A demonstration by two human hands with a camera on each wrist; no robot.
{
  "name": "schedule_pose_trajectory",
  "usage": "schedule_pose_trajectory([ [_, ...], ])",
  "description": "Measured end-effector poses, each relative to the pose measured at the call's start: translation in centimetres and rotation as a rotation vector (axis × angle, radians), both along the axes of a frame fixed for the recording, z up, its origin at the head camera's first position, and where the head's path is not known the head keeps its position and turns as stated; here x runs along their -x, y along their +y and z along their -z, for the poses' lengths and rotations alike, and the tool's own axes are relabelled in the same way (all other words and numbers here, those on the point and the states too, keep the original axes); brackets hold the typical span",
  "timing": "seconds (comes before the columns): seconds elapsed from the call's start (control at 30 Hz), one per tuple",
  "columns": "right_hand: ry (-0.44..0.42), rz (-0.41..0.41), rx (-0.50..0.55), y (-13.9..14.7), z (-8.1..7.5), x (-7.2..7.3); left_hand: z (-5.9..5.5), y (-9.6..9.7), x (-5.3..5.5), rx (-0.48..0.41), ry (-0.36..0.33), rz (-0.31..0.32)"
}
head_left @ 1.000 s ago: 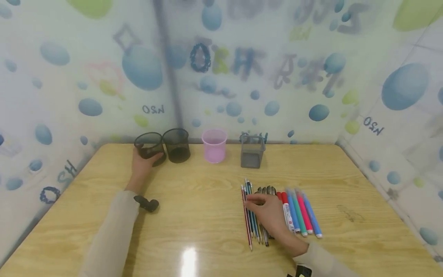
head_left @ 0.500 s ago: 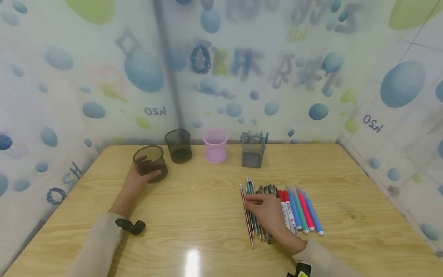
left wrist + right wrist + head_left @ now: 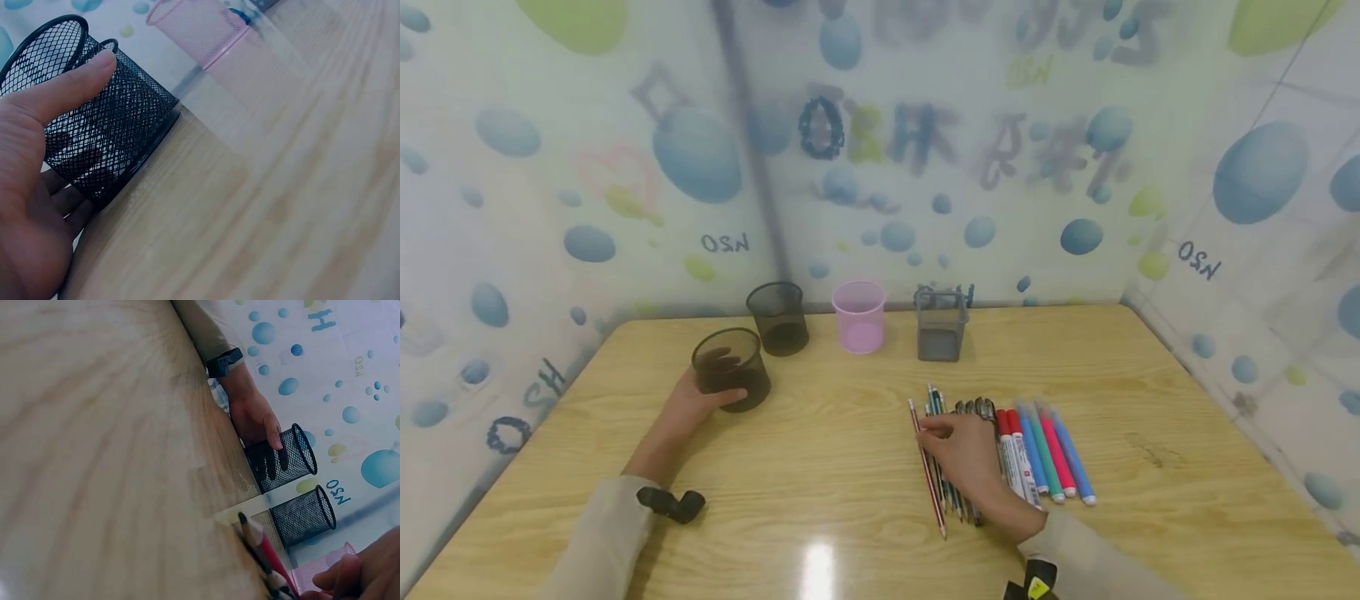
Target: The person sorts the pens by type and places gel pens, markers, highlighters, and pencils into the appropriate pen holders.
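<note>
My left hand (image 3: 688,400) grips a round black mesh pen cup (image 3: 752,392), thumb on the near side and fingers around the far side. In the left wrist view the cup (image 3: 119,125) stands upright on the table. My right hand (image 3: 966,454) is over a row of pencils and pens, thumb and index finger pinching the red-striped pencil (image 3: 932,487) near its upper end. Beside that pencil lie dark and teal pencils (image 3: 951,504), black pens (image 3: 977,408) partly hidden under the hand, red-capped white markers (image 3: 1017,458) and felt-tip pens (image 3: 1054,454) in blue, green and pink.
Along the back of the wooden table (image 3: 820,475) stand a second black mesh cup (image 3: 782,325), a pink mesh cup (image 3: 860,321) and a square grey mesh holder (image 3: 940,329). A patterned wall (image 3: 880,192) rises behind them.
My left hand has brought the black mesh cup from the back edge toward me, away from the second black cup. The red-striped pencil has edged slightly left under my right fingertips.
</note>
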State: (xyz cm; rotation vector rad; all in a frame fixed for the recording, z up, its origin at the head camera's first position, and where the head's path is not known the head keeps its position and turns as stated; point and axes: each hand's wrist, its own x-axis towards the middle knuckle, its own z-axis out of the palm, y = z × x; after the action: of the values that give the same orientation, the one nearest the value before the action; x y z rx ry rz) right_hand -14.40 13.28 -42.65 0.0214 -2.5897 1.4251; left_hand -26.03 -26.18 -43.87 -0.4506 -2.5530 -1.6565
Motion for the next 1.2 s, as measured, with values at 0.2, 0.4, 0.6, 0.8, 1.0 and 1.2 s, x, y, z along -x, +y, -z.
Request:
schedule_pose_trajectory([
  [0.2,0.033,-0.018,-0.056,-0.6,-0.1,0.3,0.0,0.5,0.2,-0.031,-0.001,0.056],
  [0.4,0.038,-0.071,-0.138,-0.5,-0.1,0.2,0.0,1.4,0.5,-0.079,-0.01,0.103],
  [0.6,0.012,-0.125,-0.204,-0.5,-0.3,0.3,-0.1,1.5,0.6,-0.075,0.012,0.118],
  [0.8,-0.012,-0.172,-0.258,-0.4,-0.3,0.5,0.1,1.4,0.8,-0.072,0.014,0.136],
  [1.0,-0.002,-0.214,-0.274,-0.5,-0.3,0.5,0.1,1.4,0.6,-0.08,0.013,0.141],
  [1.2,0.043,-0.205,-0.332,-1.0,-0.5,0.6,-0.4,1.6,0.3,-0.095,0.0,0.145],
])
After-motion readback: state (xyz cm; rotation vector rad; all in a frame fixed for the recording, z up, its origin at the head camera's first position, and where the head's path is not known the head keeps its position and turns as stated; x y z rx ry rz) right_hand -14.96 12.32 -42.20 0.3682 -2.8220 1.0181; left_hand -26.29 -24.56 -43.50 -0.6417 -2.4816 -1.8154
